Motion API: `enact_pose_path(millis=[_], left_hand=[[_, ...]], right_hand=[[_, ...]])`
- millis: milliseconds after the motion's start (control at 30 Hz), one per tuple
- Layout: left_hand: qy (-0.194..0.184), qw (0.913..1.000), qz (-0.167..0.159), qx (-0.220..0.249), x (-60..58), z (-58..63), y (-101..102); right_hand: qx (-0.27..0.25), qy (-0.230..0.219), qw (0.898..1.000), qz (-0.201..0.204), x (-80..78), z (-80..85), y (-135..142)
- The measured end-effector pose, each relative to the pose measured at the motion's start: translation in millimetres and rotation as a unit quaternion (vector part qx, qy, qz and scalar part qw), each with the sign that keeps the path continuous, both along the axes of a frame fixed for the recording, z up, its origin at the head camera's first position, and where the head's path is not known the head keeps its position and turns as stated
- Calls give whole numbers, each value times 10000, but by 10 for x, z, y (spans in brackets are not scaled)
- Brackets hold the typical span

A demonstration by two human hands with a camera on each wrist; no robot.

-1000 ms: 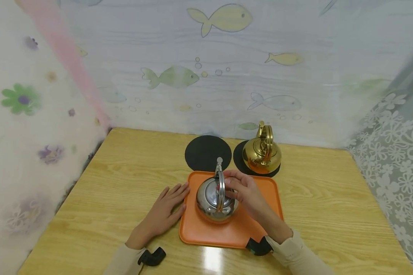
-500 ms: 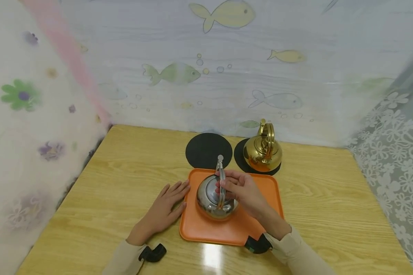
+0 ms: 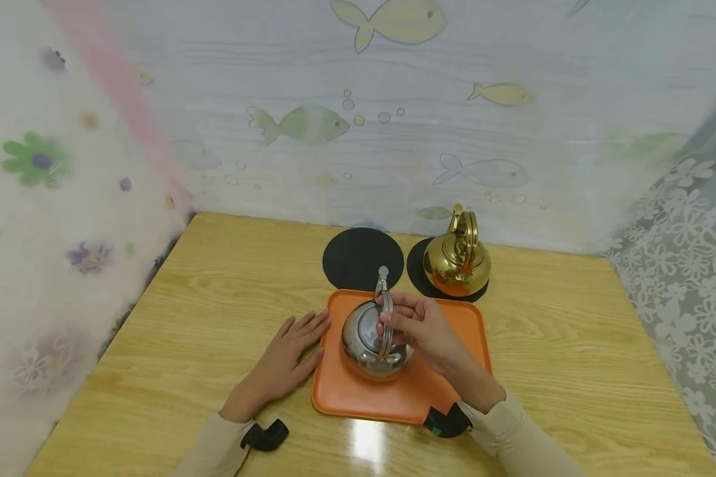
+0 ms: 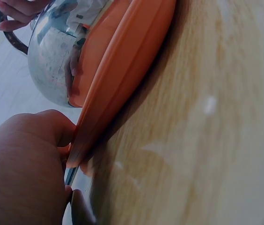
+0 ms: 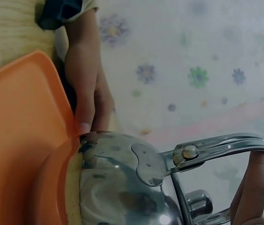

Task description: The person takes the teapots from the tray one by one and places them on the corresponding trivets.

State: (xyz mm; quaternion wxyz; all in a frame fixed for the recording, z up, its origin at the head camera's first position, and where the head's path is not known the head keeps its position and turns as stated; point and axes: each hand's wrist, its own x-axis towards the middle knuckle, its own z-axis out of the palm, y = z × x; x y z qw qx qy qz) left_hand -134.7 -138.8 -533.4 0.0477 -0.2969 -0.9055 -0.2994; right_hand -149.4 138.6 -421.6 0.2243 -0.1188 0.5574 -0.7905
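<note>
A silver kettle (image 3: 366, 334) stands on the orange tray (image 3: 358, 402), its spout pointing away toward the wall. My right hand (image 3: 432, 331) holds the kettle's arched handle (image 5: 230, 143); in the right wrist view, fingers pass through the arch and bend round it. My left hand (image 3: 286, 361) lies flat on the table at the tray's left side, fingers spread and fairly straight. In the left wrist view, this left hand (image 4: 24, 164) touches the tray's rim (image 4: 108, 70) with the thumb; the other fingers are mostly hidden there.
A gold kettle (image 3: 456, 265) sits on a black round mat (image 3: 417, 271) behind the tray's right part. Another black round mat (image 3: 362, 260) lies to its left. The wooden table (image 3: 215, 285) ends at a fish-patterned wall covering (image 3: 274, 179).
My right hand's fingers have moved in from beside the handle and now grip it. The left hand stays at the tray's edge. The head view has tilted down slightly.
</note>
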Motion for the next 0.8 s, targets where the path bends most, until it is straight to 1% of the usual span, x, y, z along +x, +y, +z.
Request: enact_pose_path(millis=[233, 367, 467, 633, 800], left_hand=[[75, 10000, -1, -21, -1, -5, -6], [51, 10000, -30, -15, 0, -2, -11], [-11, 10000, -37, -35, 1, -3, -19], [34, 10000, -13, -45, -4, -13, -15], [30, 10000, -32, -7, -4, 21, -8]], right_hand=[[287, 68, 9994, -182, 24, 31, -16], [396, 86, 9989, -242, 37, 37, -17], [438, 159, 9986, -237, 55, 40, -20], [491, 263, 9981, -245, 119, 55, -35], [353, 464, 9981, -176, 179, 53, -56]])
